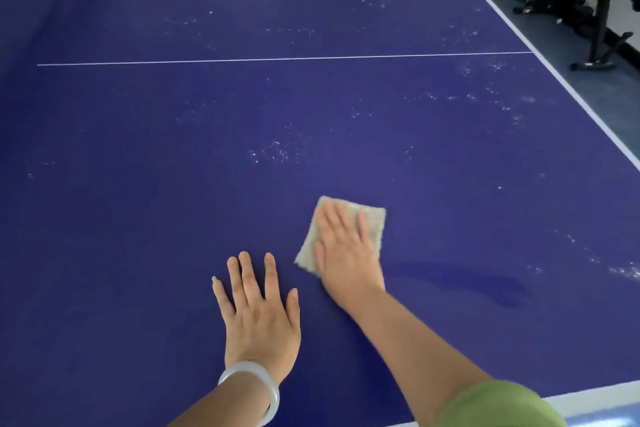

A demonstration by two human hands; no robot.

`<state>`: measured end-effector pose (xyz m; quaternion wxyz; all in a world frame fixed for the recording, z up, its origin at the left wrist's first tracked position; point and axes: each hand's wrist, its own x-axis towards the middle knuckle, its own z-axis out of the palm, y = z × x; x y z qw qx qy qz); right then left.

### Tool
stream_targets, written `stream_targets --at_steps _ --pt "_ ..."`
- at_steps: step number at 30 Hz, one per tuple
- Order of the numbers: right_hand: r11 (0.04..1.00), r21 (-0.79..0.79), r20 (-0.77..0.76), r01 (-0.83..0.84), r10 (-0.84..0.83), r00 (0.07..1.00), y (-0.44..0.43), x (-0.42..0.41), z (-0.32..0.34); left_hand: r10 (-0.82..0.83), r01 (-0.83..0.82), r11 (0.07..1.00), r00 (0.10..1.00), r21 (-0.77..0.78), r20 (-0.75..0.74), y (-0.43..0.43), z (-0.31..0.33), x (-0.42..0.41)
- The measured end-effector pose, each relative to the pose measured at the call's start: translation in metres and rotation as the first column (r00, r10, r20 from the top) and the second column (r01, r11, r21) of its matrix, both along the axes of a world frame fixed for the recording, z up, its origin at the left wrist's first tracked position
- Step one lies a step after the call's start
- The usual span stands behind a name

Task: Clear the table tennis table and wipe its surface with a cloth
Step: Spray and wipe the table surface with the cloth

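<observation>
Mid-wipe, by the look of it. Pressing flat on the cloth (373, 224) with the right hand (346, 255): straight fingers (341, 220) laid close together on top, not curled round it, not pinching. Lies directly under those fingers and the palm, showing as a strip beyond the fingertips and to their right, plus a corner poking out on the thumb side. Folded, near square, if anything slightly longer along the line of the fingers, pointing away from the body.

Resting flat on the bare table tennis table (138, 156) with the left hand (259, 317), just beside the cloth's near corner, apart from it; fingers (246, 274) straight and splayed wide, holding nothing, seemingly bracing. Wears a pale bracelet (249, 388) at that wrist, a green sleeve (498, 402) on the other arm.

Ahead and a little left of the right fingertips: a patch of white specks (273, 151), on the near side of the white centre line (277, 60). More scattered past that line and far out to the right. Behind and right of the wiping hand: a darker, damp-looking streak (478, 284), probably wiped ground.

No loose items seen on the surface, so clearing judged done, wiping only partly. Next stroke likely forward-left from the right fingertips, the nearer ones to the specks. Calls for even downward pressure, to avoid sliding off the cloth.
</observation>
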<state>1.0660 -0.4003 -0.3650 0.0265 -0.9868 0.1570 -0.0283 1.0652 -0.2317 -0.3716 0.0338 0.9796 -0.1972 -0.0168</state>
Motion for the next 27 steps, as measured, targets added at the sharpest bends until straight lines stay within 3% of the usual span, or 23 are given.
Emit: stream_targets --at_steps 3,5,8,10,12,14,17,19,21,23,25,27 --pt "0.982 0.026 -0.044 -0.186 0.187 0.981 -0.002 -0.01 -0.001 -0.001 0.001 1.0 1.0 -0.003 -0.007 0.0 0.0 0.0" --pt "0.989 -0.017 -0.077 -0.144 0.142 0.987 -0.03 -0.017 -0.003 0.002 -0.002 1.0 1.0 -0.011 -0.015 0.0 0.0 0.0" --pt "0.963 0.065 -0.043 0.263 -0.26 0.965 -0.086 -0.028 -0.001 -0.007 0.006 1.0 1.0 -0.027 -0.018 0.001 0.001 0.0" --pt "0.828 0.135 -0.059 0.544 -0.541 0.839 -0.106 -0.032 0.004 -0.008 0.007 0.999 1.0 -0.032 -0.02 0.0 0.001 0.0" --pt "0.745 0.167 -0.093 0.646 -0.64 0.762 -0.098 -0.026 0.007 -0.004 0.003 0.999 0.999 -0.038 -0.032 0.001 0.001 0.0" --pt "0.805 0.159 -0.048 0.571 -0.571 0.819 -0.071 -0.013 0.005 -0.011 0.01 0.999 0.999 -0.046 -0.039 0.002 0.0 0.0" --pt "0.988 0.061 -0.02 0.143 -0.142 0.99 -0.025 -0.001 -0.002 -0.01 0.008 0.998 1.0 -0.059 -0.029 0.001 0.001 0.001" --pt "0.99 0.019 -0.056 -0.139 0.14 0.989 -0.022 0.002 -0.004 -0.01 0.008 0.998 0.999 -0.06 -0.04 0.0 0.002 0.0" --pt "0.984 -0.023 -0.062 -0.177 0.175 0.983 -0.051 0.003 -0.006 -0.018 0.015 0.998 0.998 -0.061 -0.055 0.0 0.003 0.0" --pt "0.991 0.007 -0.026 0.136 -0.136 0.99 -0.094 0.0 -0.005 -0.023 0.019 0.997 0.999 -0.071 -0.049 0.001 0.002 0.001" --pt "0.838 0.104 -0.056 0.535 -0.532 0.845 -0.131 -0.01 0.003 -0.031 0.027 0.996 0.998 -0.082 -0.049 0.002 0.0 0.001" --pt "0.696 0.154 -0.116 0.702 -0.693 0.712 -0.139 -0.017 0.01 -0.035 0.029 0.995 0.998 -0.092 -0.056 0.002 0.0 0.002"
